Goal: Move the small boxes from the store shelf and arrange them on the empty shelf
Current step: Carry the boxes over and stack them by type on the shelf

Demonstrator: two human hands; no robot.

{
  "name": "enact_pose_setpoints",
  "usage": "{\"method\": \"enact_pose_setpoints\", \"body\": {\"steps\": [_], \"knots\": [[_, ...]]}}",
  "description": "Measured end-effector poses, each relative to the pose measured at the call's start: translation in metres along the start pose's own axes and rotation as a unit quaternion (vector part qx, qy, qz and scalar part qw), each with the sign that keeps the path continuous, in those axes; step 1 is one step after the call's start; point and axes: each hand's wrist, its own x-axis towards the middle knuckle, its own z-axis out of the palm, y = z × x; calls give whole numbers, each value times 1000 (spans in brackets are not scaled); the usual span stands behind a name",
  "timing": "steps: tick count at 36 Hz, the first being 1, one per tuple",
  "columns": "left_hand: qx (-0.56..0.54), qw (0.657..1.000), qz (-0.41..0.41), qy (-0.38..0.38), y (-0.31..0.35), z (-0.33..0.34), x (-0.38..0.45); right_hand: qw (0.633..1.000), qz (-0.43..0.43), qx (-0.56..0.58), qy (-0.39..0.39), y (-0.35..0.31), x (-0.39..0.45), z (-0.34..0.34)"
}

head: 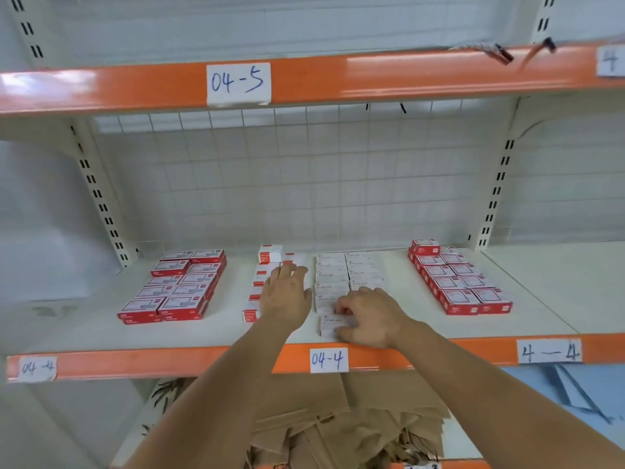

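Both hands are over the middle of the shelf [209, 333], the one with the orange front edge tagged "04-4" [328, 359]. The left hand [286, 296] lies flat, fingers straight and slightly spread, resting on top of a column of white boxes with red ends [257, 279]; it grips nothing. One box of that column, just beyond the left fingertips, stands up higher than the rest [270, 253]. The right hand [367, 314] has its fingers curled down over the near end of a block of white boxes printed "STAPLES" [345, 270], and it pinches the front box [329, 324], which sits at the shelf's front edge, just beside the right thumb. That block fills the space between the two hands and runs back past the right fingers.

Well to the left of the left hand is a double row of red boxes [176, 287], stacked two high. Well to the right of the right hand is another double row of red boxes [456, 280], with one extra box on top at its far end. Above the hands an upper orange shelf edge carries a "04-5" label [238, 82]. Below the forearms lies a pile of brown paper bags [341, 424].
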Motion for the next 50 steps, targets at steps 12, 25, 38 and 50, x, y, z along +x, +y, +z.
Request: {"method": "enact_pose_setpoints", "body": {"steps": [12, 25, 38, 50], "knots": [[-21, 1000, -4, 3, 2, -8, 15, 997, 14, 45, 60, 5, 18, -13], [-20, 998, 32, -42, -13, 13, 83, 986, 111, 63, 106, 41, 93, -5], [2, 998, 59, -33, -21, 32, 136, 987, 132, 58, 74, 52, 160, 8], [-4, 997, 66, -33, -28, 38, 140, 990, 124, 25, 54, 57, 171, 14]]}}
